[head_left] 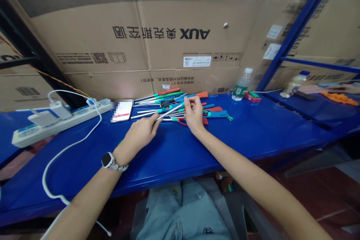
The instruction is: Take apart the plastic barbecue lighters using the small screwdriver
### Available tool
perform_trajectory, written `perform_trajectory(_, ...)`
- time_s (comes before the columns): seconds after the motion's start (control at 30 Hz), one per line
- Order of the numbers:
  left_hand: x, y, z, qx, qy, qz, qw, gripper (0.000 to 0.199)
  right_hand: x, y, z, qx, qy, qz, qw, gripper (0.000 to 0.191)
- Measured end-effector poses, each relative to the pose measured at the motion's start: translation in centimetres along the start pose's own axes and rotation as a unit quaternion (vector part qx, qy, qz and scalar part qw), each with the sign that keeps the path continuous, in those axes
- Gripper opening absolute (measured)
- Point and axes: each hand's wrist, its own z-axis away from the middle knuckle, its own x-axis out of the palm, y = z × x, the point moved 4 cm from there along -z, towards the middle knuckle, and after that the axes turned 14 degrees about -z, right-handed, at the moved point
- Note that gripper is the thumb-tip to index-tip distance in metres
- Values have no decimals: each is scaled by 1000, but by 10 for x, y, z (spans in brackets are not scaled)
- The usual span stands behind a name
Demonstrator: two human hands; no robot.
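With my left hand (142, 131) and right hand (194, 115), I am pinching a slim silvery rod (171, 112), one hand toward each end. I am holding it over the long-nosed lighters (218, 114) lying on the blue table (258, 127).

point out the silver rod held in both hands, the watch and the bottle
Rod (170, 111): head view, on the bare middle of its silver shaft.
Watch (107, 160): head view, on its dark face.
Bottle (241, 85): head view, on its side, about halfway up.
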Motion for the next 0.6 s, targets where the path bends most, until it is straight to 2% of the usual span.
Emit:
perform_trajectory(0.1,1,-1,0,-2,-7,-14,1000,38,0,5,-1,86,-29,-74,993,43)
perform_trajectory(0.27,-1,3,0,-5,-7,-20,1000,37,3,-1,0,116,-49,-124,984,50)
perform_trajectory(0.47,-4,17,0,-6,-5,-9,1000,33,25,4,21,221,-88,-159,958,53)
perform_trajectory(0.57,-3,20,-1,-27,3,45,999,20,38,8,36,272,-142,-159,938,50)
perform_trajectory(0.6,-2,19,-1,-37,9,70,997,22,41,9,40,277,-154,-158,935,50)
